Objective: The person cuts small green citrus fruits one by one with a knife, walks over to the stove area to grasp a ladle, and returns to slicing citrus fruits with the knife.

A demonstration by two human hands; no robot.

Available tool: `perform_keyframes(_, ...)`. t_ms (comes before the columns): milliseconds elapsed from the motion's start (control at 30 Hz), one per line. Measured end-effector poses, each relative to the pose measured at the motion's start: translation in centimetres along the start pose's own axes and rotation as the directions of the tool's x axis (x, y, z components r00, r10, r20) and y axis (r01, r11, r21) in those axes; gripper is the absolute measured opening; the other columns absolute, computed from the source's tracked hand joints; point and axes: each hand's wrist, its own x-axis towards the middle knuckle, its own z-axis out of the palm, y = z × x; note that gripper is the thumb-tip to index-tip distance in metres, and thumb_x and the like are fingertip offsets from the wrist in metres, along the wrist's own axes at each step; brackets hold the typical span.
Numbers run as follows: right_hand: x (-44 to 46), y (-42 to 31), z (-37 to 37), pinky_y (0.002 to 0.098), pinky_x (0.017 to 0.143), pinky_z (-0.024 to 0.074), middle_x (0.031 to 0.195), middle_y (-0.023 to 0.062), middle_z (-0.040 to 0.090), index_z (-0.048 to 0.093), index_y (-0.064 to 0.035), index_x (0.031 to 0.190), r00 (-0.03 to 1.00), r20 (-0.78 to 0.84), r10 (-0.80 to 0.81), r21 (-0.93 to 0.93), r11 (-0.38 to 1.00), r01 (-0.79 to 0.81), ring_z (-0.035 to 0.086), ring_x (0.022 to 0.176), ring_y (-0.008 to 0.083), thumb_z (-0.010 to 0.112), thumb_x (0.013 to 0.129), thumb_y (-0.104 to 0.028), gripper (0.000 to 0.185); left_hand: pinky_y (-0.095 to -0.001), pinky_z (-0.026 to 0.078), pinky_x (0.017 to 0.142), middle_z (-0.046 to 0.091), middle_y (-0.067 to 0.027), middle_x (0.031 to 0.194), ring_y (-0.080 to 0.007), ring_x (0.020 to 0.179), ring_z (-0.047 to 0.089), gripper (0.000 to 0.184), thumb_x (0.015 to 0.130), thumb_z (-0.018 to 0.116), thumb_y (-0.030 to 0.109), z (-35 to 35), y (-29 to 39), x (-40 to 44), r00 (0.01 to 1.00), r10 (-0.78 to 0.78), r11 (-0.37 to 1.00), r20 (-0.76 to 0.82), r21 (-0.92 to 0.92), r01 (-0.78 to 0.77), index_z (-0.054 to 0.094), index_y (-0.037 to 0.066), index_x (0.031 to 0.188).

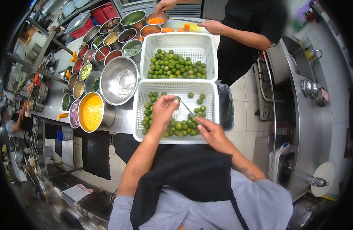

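Observation:
My left hand pinches a small green lime above the near white perforated basket. In my right hand is a knife, its blade slanting up and left so that the tip lies by the lime. Whether the blade touches the fruit I cannot tell. Below both hands, many loose limes lie in the near basket, mostly along its left side and front. A second white basket directly behind it holds a larger heap of limes.
Left of the baskets stand a metal colander, a pot of yellow food and several ingredient containers. Across the counter, a co-worker's hand holds a knife near carrot pieces. A black-lined bin is at the right.

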Motion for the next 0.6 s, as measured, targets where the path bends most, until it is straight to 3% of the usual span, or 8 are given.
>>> perform_keyframes(67,-0.3,0.5,-0.6,0.0325,0.081,0.0514,0.109,0.0202,0.070,0.059,0.0046,0.128,0.999,-0.034,-0.018,0.023,1.000,0.019,0.067,0.090,0.0216,0.060,0.099,-0.011,0.033,-0.0302,0.056,0.082,0.066,-0.0091,0.098,-0.0175,0.088,0.067,0.024,0.091,0.070,0.006,0.2,1.5,2.6,0.998,0.067,0.998,-0.008,0.007,-0.067,0.058,-0.002,0.112)
perform_keyframes(133,-0.7,-0.1,-1.4,0.0319,0.078,0.0508,0.104,0.0176,0.070,0.058,0.0031,0.130,0.993,-0.043,0.110,0.026,0.994,-0.109,0.064,0.084,0.0201,0.059,0.099,-0.011,0.034,-0.0293,0.055,0.082,0.066,-0.0094,0.098,-0.0170,0.087,0.066,0.026,0.091,0.071,0.007,1.1,3.9,4.9,0.992,0.129,0.992,-0.017,0.015,-0.128,0.058,-0.002,0.112)
perform_keyframes(200,-0.8,-1.7,-2.1,0.0321,0.078,0.0507,0.103,0.0169,0.069,0.055,0.0021,0.134,0.988,-0.030,0.149,-0.003,0.989,-0.149,0.064,0.083,0.0202,0.059,0.099,-0.010,0.038,-0.0257,0.053,0.074,0.066,-0.0084,0.093,-0.0136,0.083,0.065,0.030,0.093,0.070,0.019,2.4,6.6,6.4,0.908,0.398,0.888,-0.131,0.303,-0.345,0.059,-0.003,0.110)
perform_keyframes(233,-0.5,-2.3,-2.4,0.0324,0.078,0.0506,0.102,0.0162,0.068,0.051,0.0011,0.138,0.983,-0.021,0.184,-0.030,0.982,-0.184,0.064,0.082,0.0203,0.059,0.098,-0.009,0.042,-0.0257,0.053,0.074,0.066,-0.0084,0.093,-0.0136,0.083,0.065,0.030,0.093,0.070,0.019,1.9,6.7,6.4,0.904,0.406,0.886,-0.133,0.302,-0.353,0.059,-0.003,0.110)
perform_keyframes(333,0.2,-2.9,-2.4,0.0347,0.079,0.0510,0.104,0.0180,0.066,0.039,-0.0013,0.146,0.988,-0.074,0.138,-0.174,0.973,-0.149,0.065,0.085,0.0224,0.059,0.097,-0.007,0.053,-0.0232,0.047,0.060,0.066,-0.0060,0.082,-0.0102,0.071,0.060,0.049,0.097,0.058,0.048,0.3,5.1,4.6,0.989,-0.054,0.798,0.138,0.602,-0.041,0.066,0.000,0.098)
perform_keyframes(433,1.8,-3.6,-1.3,0.0365,0.080,0.0505,0.107,0.0216,0.063,0.028,-0.0029,0.151,0.995,0.005,0.102,-0.135,0.986,-0.100,0.066,0.089,0.0274,0.059,0.095,-0.003,0.064,-0.0276,0.051,0.065,0.068,-0.0078,0.084,-0.0141,0.076,0.063,0.056,0.096,0.057,0.054,1.9,1.9,-0.6,0.864,-0.417,0.867,0.283,0.410,0.284,0.067,-0.001,0.096)
perform_keyframes(467,2.4,-2.7,-0.5,0.0401,0.083,0.0503,0.109,0.0259,0.062,0.021,-0.0040,0.154,0.999,0.031,-0.043,-0.148,0.988,0.048,0.065,0.096,0.0360,0.059,0.093,0.000,0.072,-0.0281,0.052,0.065,0.068,-0.0088,0.086,-0.0149,0.076,0.064,0.056,0.097,0.057,0.054,2.1,1.2,-1.9,0.854,-0.436,0.877,0.286,0.350,0.330,0.067,-0.001,0.099)
perform_keyframes(600,3.5,-3.4,2.2,0.0443,0.088,0.0497,0.113,0.0295,0.059,0.016,-0.0047,0.156,0.976,0.207,-0.064,-0.192,0.976,0.104,0.062,0.104,0.0439,0.062,0.090,0.002,0.080,-0.0248,0.051,0.062,0.068,-0.0081,0.086,-0.0124,0.072,0.064,0.041,0.101,0.057,0.039,1.2,0.5,-4.0,0.912,-0.355,0.932,0.207,0.153,0.328,0.066,0.000,0.097)
